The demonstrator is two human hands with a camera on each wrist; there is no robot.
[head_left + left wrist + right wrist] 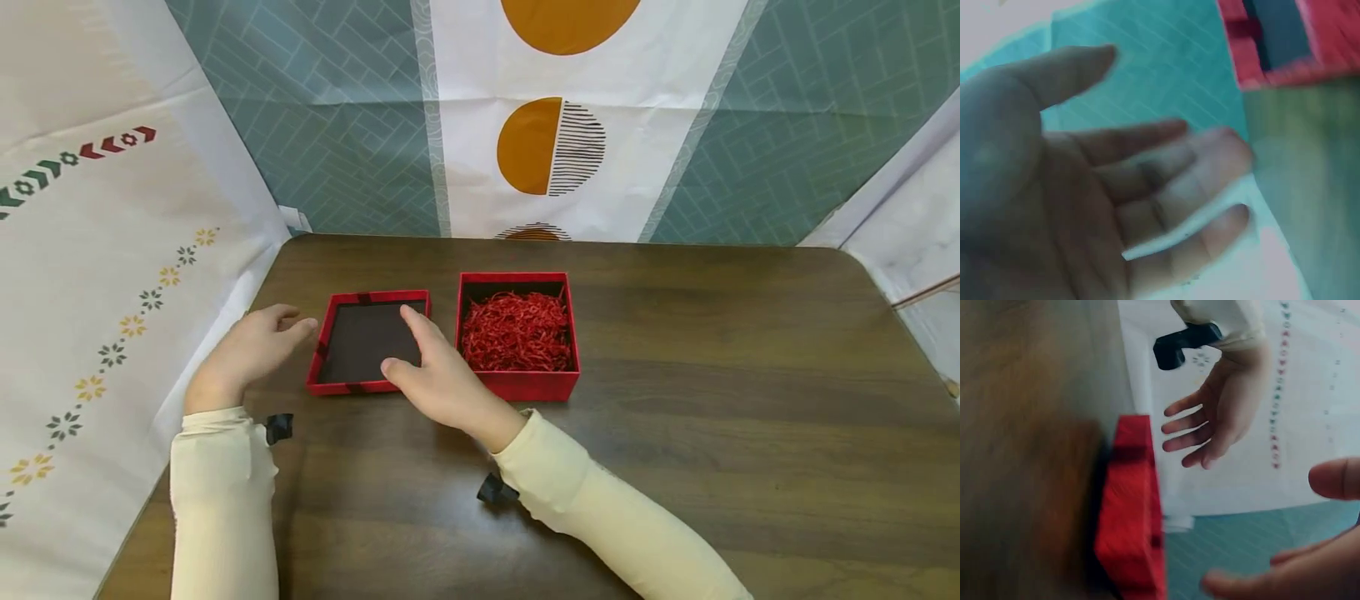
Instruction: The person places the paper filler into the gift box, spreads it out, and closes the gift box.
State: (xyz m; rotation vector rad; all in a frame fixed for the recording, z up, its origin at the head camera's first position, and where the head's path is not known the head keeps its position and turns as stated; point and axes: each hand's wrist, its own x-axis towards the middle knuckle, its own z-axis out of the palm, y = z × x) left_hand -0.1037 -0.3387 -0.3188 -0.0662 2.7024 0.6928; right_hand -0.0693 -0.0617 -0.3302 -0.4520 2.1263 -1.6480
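A shallow red box lid with a black inside lies on the table, its hollow side up. Just left of it hovers my left hand, fingers loosely bent and holding nothing; the left wrist view shows its bare palm. My right hand reaches over the lid's right part, thumb and fingers spread, with nothing between them. To the right of the lid stands a deeper red box, filled with crinkled red paper shreds. The right hand partly covers the edges of lid and box.
Both things stand on a brown wooden table. A patterned teal and white cloth hangs behind the table, and a white cloth with printed flowers borders its left side. Small black wrist mounts sit at both sleeves.
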